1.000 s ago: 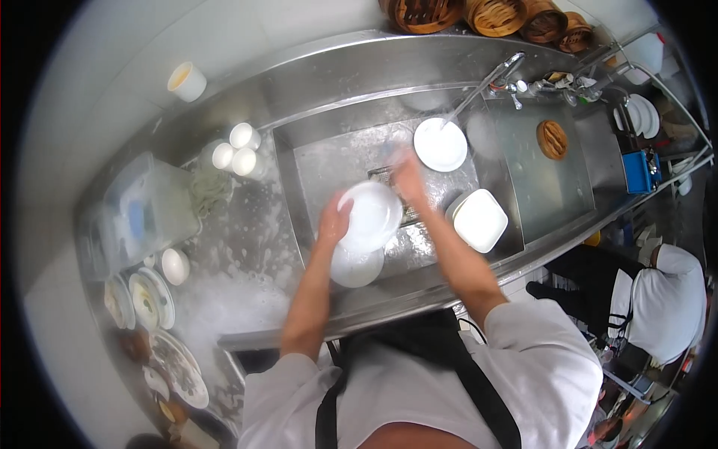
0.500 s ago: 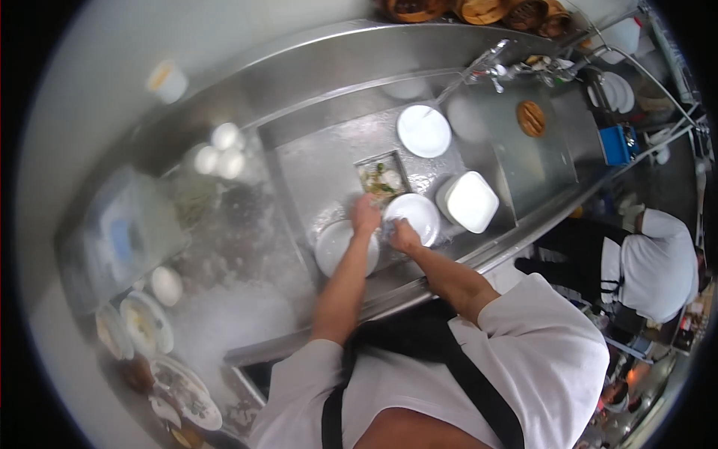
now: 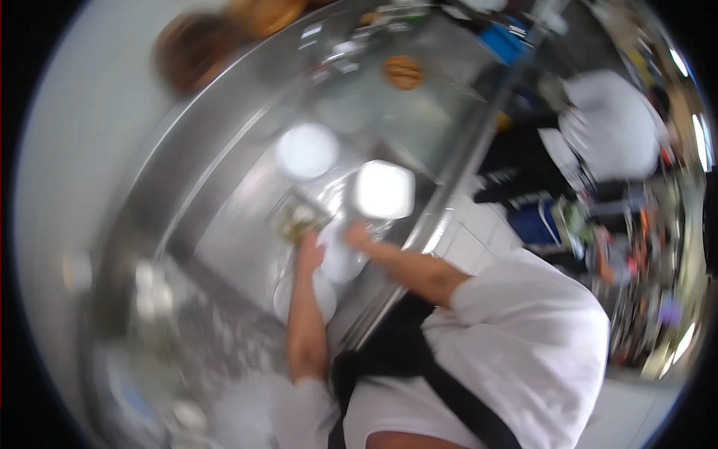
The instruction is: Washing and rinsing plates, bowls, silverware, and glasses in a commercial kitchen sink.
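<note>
A white plate point(image 3: 340, 258) is between my two hands over the metal sink point(image 3: 232, 251); motion smears the view. My left hand point(image 3: 309, 253) is at the plate's left edge, its fingers closed on the rim. At the right rim my right hand point(image 3: 357, 235) is closed too. Just beyond my left hand sits a square drain strainer point(image 3: 298, 217) with food scraps in it. Another white plate point(image 3: 314, 299) lies partly under my left forearm. A round white plate point(image 3: 307, 152) and stacked square white dishes point(image 3: 384, 190) are farther off.
A brown oval thing point(image 3: 404, 72) lies in the water-filled basin beyond, near a blue container point(image 3: 502, 43). White cups point(image 3: 153, 292), blurred, stand on the left counter. At the right a person in white point(image 3: 609, 127) bends over.
My view has swung to the right, so the sink appears shifted left and turned. My hands are farther apart, at opposite sides of the plate, which looks narrower.
</note>
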A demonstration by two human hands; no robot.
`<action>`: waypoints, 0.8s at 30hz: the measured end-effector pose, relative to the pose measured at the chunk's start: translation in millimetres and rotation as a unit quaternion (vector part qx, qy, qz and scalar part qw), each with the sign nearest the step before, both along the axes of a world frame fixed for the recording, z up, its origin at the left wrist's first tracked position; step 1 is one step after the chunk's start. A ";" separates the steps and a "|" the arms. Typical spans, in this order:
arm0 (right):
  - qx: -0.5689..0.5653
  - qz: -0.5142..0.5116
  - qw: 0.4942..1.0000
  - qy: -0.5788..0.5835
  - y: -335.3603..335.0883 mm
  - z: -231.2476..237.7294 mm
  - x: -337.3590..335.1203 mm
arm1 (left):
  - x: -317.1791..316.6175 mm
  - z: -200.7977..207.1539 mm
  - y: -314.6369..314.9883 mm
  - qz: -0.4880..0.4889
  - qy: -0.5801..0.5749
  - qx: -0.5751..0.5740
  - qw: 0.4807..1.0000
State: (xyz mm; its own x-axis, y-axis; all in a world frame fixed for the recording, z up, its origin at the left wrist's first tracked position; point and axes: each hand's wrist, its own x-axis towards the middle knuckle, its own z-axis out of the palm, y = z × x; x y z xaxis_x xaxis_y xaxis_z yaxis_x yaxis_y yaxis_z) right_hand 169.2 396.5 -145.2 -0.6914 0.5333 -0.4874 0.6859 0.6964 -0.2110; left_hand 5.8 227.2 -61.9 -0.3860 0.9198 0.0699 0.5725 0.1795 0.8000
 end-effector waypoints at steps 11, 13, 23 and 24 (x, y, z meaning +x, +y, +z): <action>-0.127 0.024 0.928 0.350 -232.4 201.2 -165.5 | 30.2 118.5 -217.2 0.540 -0.022 -0.012 0.841; -0.229 0.105 0.895 0.367 -303.7 228.8 -162.4 | 31.6 120.8 -254.0 0.544 -0.025 0.011 0.839; -0.750 -0.262 0.553 0.251 -238.4 253.1 -136.4 | 28.7 149.5 -225.4 0.532 -0.445 0.238 0.680; -0.817 -0.255 0.443 0.269 -225.8 215.8 -118.8 | 23.9 142.5 -201.3 0.522 -0.452 0.234 0.684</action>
State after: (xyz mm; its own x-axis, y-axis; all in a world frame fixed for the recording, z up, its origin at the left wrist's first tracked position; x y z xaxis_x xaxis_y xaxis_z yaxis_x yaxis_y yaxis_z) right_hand 50.4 170.7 70.7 -0.9343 -0.0728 -0.3489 0.2106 -0.9026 -0.3755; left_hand 29.7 26.0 80.6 -0.8958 0.0688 -0.4391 -0.4395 -0.2851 0.8518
